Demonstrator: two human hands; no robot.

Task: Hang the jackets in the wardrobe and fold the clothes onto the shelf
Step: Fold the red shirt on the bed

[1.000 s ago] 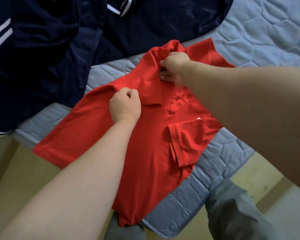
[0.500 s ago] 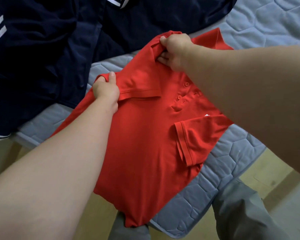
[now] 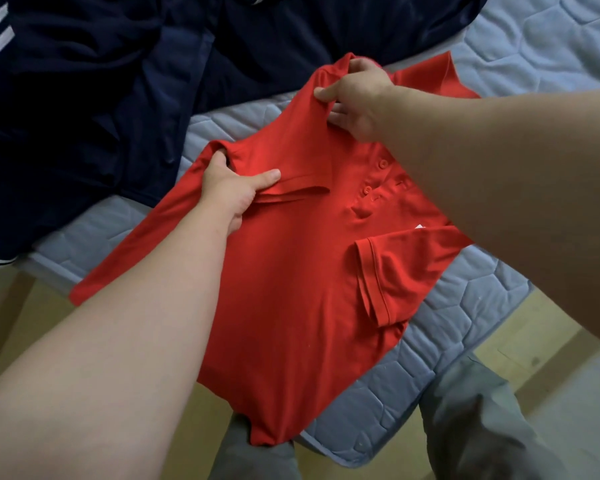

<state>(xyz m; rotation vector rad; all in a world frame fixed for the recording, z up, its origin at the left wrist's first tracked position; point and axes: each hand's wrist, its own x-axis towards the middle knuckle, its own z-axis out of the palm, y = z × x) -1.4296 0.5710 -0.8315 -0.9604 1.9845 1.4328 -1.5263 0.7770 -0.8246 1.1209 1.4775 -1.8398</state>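
Red polo shirt [image 3: 291,271] lay on the mattress [image 3: 465,323]; left hand [image 3: 232,192] and right hand [image 3: 357,98] each pinched a shoulder, likely squaring it for folding.

You are standing at a pale blue quilted mattress [image 3: 492,306]. A red polo shirt [image 3: 291,289] lies across its near corner, hem hanging over the edge at 6 o'clock. Dark navy jackets [image 3: 101,98] cover it from 9 to 12 o'clock.
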